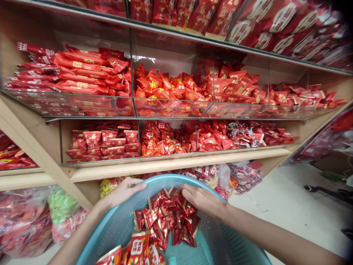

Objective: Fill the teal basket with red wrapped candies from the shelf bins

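A blue-green plastic basket (102, 232) with perforated walls stands below me, in front of the shelves. My left hand (124, 191) is closed on its far left rim, the thumb along the top edge. Inside lies a heap of dark red, gold-edged candy packets (162, 221). My right hand (200, 198) reaches in over the right rim, with its fingers stretched across the far side of this heap; its fingertips are partly hidden among the packets. Brighter red packets with orange pictures and a white label (137, 246) lie nearer me in the basket.
Clear-fronted shelf bins (171, 106) ahead hold many red packets, with a lower row of bins (104, 145) beneath. A wooden ledge (182, 163) runs just above the basket. Filled plastic bags (24, 224) stand at lower left; pale floor (264, 206) shows at right.
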Action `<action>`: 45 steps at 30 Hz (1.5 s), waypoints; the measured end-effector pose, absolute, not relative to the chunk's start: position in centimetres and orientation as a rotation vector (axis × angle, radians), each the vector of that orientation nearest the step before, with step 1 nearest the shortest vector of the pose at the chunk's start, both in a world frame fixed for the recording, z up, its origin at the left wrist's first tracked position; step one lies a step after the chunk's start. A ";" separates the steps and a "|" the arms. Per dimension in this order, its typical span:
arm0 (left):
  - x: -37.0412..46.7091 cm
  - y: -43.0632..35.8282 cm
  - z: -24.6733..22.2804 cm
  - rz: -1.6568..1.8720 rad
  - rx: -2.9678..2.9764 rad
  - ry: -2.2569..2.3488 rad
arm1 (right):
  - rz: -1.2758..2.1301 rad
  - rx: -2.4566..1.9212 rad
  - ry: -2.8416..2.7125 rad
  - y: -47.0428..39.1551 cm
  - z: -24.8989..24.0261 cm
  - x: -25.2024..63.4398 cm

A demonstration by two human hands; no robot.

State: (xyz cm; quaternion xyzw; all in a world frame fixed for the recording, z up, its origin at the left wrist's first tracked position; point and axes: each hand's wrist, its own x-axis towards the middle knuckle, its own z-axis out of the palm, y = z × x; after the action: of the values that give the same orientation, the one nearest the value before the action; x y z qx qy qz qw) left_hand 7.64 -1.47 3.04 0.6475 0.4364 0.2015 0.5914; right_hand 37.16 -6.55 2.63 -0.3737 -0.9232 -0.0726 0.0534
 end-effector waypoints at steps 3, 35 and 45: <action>7.7 -1.5 3.2 0.475 1.514 1.017 | -0.456 -1.080 -2.866 -6.6 2.4 37.1; 7.7 -1.2 2.6 0.489 1.545 1.010 | 0.932 -1.373 -1.579 9.9 12.1 30.8; 8.0 -1.0 2.6 0.481 1.515 0.980 | 0.890 -1.339 -1.831 9.0 11.8 29.1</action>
State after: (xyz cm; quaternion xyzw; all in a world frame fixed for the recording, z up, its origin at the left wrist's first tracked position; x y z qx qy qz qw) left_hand 7.98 -1.03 2.57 0.6521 0.4219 0.2071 0.5949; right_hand 29.12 8.95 11.78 -0.5159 -0.7053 0.3426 0.3450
